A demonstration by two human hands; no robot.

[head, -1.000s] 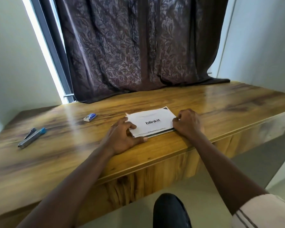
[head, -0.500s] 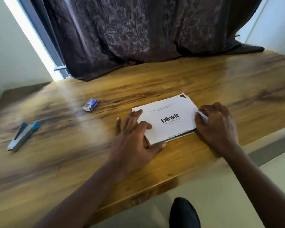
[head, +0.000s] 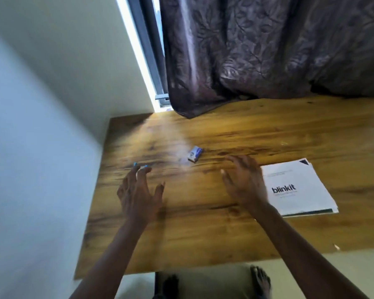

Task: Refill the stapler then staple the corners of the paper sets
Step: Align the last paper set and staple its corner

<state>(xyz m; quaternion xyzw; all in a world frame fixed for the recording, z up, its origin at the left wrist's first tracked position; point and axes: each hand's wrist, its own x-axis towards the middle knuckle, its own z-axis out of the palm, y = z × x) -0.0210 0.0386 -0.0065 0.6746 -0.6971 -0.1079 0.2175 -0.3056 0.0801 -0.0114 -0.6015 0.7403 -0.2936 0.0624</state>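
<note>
My left hand (head: 138, 195) hovers with spread fingers over the stapler (head: 141, 166), of which only blue tips and a pale sliver show past my fingertips. My right hand (head: 244, 182) is spread open over the wooden table (head: 203, 229), just left of the white "blinkit" paper stack (head: 298, 188) and near the small blue-and-white staple box (head: 195, 153). Neither hand holds anything. The image is motion-blurred.
A dark patterned curtain (head: 257, 50) drapes onto the table's far edge. A white wall (head: 41, 126) bounds the table on the left. The near edge runs across the bottom, with my bare feet (head: 260, 281) on the floor below it.
Both hands have left the paper stack and moved left. The left hand now reaches the stapler and the right hand is beside the staple box. The view has swung left.
</note>
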